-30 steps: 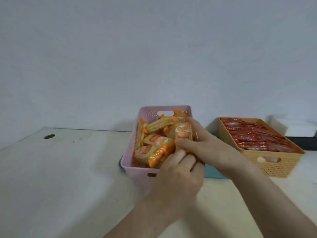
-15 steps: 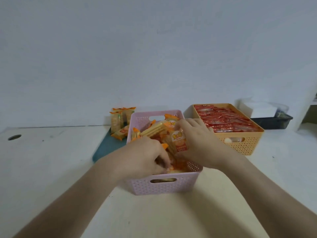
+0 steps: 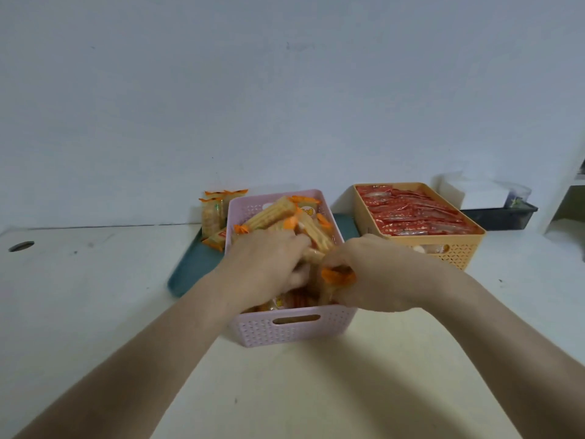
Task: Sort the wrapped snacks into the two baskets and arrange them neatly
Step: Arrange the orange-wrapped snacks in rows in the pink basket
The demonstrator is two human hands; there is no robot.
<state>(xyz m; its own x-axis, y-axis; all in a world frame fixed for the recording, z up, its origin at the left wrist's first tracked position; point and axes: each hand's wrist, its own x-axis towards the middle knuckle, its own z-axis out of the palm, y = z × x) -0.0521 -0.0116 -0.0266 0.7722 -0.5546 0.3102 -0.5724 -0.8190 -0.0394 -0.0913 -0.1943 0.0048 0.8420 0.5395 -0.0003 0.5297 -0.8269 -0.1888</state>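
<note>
At center left, a few loose packs (image 3: 215, 217) stand on a teal tray (image 3: 186, 274), just beside the pink basket (image 3: 294, 332). The left hand (image 3: 269, 264) digs into the orange packs (image 3: 272, 213) heaped in that basket, fingers curled under; whether it grips any I cannot tell. The right hand (image 3: 376, 277) clutches 1 orange-ended pack (image 3: 337, 275) over the basket's near right corner. Right of center, the orange basket (image 3: 456, 251) holds red packs (image 3: 411, 213) in flat rows.

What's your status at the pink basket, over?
Right hand grips orange-wrapped snack in pink basket. Left hand beside it, grip unclear. Loose packets wait on teal tray.
</note>
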